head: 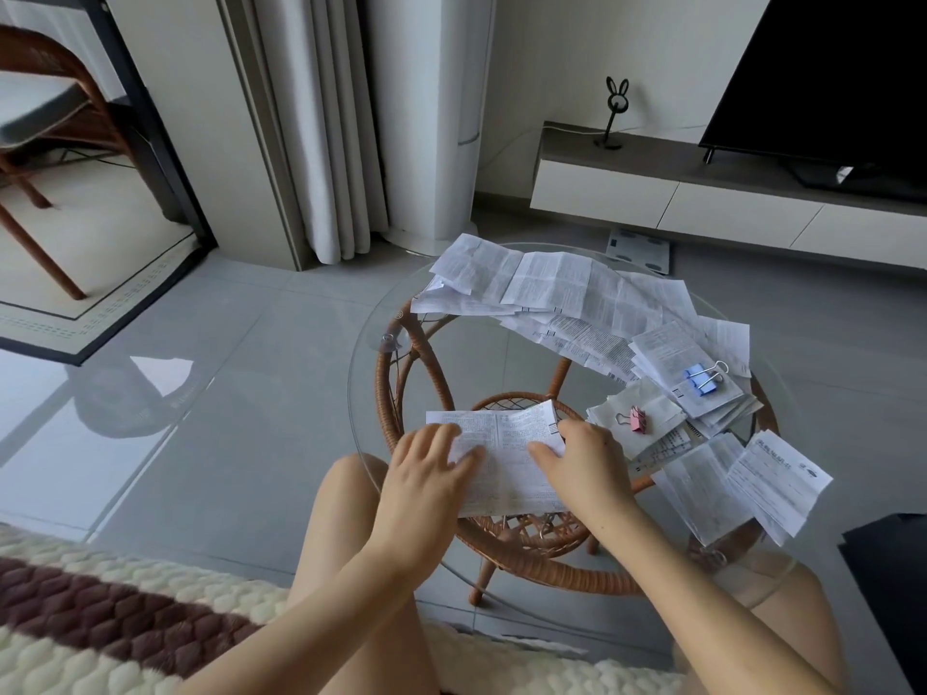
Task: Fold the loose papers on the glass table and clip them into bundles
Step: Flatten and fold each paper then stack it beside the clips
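Currently the left hand (pixel 431 474) is lying flat on a printed sheet (pixel 506 464), its fingers spread and fairly straight, pressing the paper down rather than gripping it. The right hand (pixel 584 461) is resting on the same sheet's right side, thumb stretching toward the left hand and fingers reaching up by a barcode at the corner; it too is pressing, not pinching. The sheet is showing a crease down its middle and is sitting on the near part of the round glass table (pixel 362 373), straight in front of the person's knees.

Just right of the right hand, a small folded bundle (pixel 657 408) is lying with a pink binder clip (pixel 636 419) on it. Beyond that, a thicker bundle (pixel 672 358) is carrying a blue binder clip (pixel 702 382). Near the table's right rim, more folded papers (pixel 772 479) are overlapping one another. Along the far edge, a heap of loose unfolded papers (pixel 542 283) is sprawling, creased and partly hanging over the rim.

Under the glass, a woven rattan base (pixel 396 393) is showing through. On the floor behind the table a bathroom scale (pixel 637 250) is lying, and a low white cabinet (pixel 652 193) is holding a dark television (pixel 827 67) and a black rabbit-eared stand (pixel 614 112). Pale curtains (pixel 311 117) are hanging at left, and a cream-and-brown rug (pixel 100 619) is filling the near left corner.
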Tool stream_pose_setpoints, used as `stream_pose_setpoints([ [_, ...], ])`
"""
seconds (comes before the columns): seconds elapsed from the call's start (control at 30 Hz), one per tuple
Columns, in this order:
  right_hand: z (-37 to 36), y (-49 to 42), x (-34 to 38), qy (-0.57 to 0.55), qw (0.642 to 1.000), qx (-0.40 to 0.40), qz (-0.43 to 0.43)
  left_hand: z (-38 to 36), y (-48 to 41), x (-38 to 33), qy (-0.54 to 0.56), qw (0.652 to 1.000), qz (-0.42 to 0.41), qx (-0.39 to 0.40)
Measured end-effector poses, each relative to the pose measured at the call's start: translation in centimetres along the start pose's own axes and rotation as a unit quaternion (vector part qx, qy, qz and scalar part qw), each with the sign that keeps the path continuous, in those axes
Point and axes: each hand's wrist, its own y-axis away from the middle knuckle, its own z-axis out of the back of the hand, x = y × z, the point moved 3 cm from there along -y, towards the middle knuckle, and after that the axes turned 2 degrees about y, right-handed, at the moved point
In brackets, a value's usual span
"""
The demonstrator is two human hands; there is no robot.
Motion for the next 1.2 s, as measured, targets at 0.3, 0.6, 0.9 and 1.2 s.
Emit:
stream_pose_setpoints([
  [0.3,-0.1,-0.6,0.6,0.027,1.000,-0.004,-0.009,-0.2,-0.5,-0.4,0.068,0.992,-0.079,0.077],
  [0.6,-0.4,-0.7,0.9,0.037,0.999,-0.004,-0.016,0.1,-1.2,-0.2,-0.011,0.989,-0.135,0.064],
  [0.9,-0.2,-0.4,0.9,0.042,0.999,-0.009,-0.029,-0.3,-1.1,-0.3,-0.007,0.990,-0.130,0.050],
  [1.2,-0.4,-0.4,0.9,0.039,0.998,-0.003,-0.045,-1.2,-0.8,0.3,0.047,0.994,-0.095,0.023],
])
